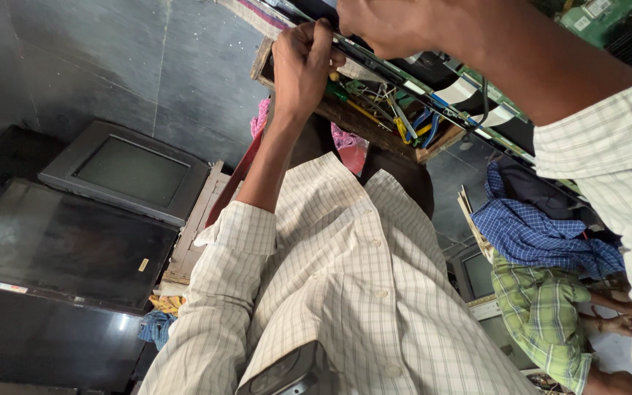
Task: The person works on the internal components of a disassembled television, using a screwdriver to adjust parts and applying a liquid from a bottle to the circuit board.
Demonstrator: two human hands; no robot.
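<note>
My left hand (301,62) is raised in a fist around a thin dark tool (323,31), its tip at the edge of a flat panel (433,80). My right hand (389,25) lies just to the right of it, fingers curled over that same panel edge. Below both hands sits a wooden tray (374,135) with a green-handled screwdriver (336,91), yellow and blue tool handles and wires. White ribbon cables (455,91) run along the panel. My checked shirt (360,278) fills the middle, with a phone (287,373) in its pocket.
An old grey tube television (129,172) and two dark flat screens (67,241) (45,336) lie on the floor at left. At right sits another person in a green checked shirt (543,314) beside a blue checked cloth (543,234). A green circuit board (594,14) shows top right.
</note>
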